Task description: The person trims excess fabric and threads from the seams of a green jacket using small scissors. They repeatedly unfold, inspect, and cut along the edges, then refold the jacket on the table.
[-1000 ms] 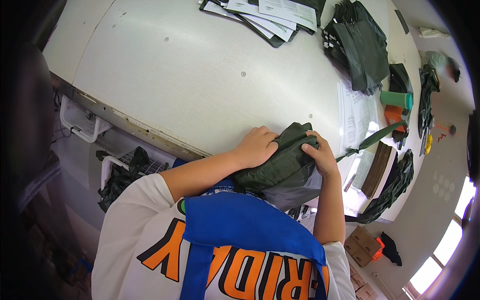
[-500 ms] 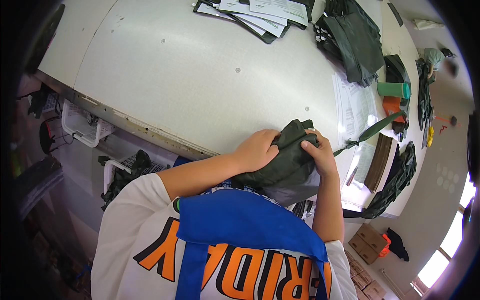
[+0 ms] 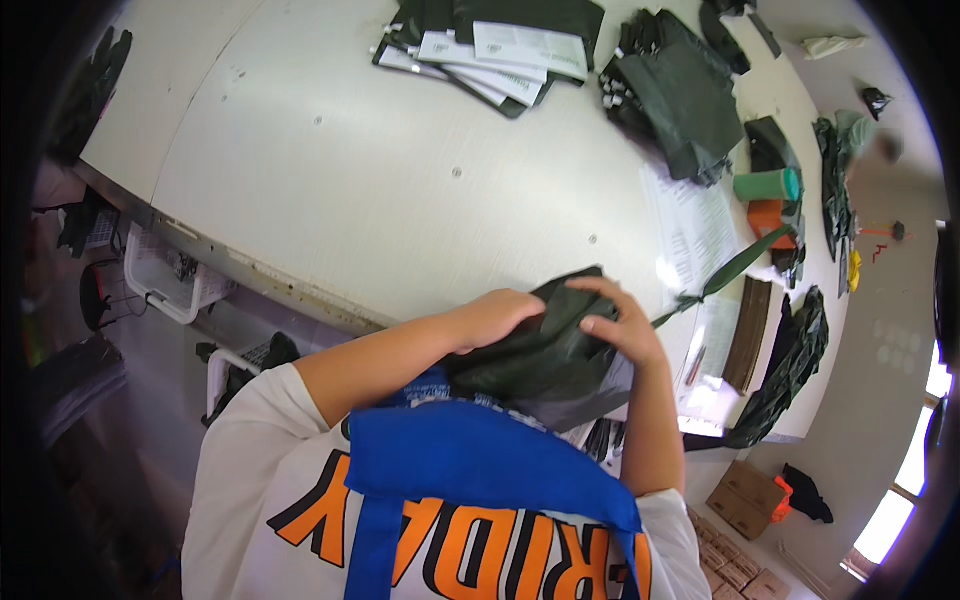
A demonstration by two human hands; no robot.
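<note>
Across the counter's (image 3: 330, 220) near edge, a dark green fabric bundle (image 3: 530, 365) is being gripped by the right hand (image 3: 630, 328), the left hand's (image 3: 492, 318) closure being hidden; slipping is being risked by its overhang.

Your surroundings look like a workshop, judging by the long white counter (image 3: 340, 210) with its pile of dark pieces (image 3: 690, 115), white plastic baskets (image 3: 172, 305) and cardboard boxes (image 3: 745, 500).
</note>
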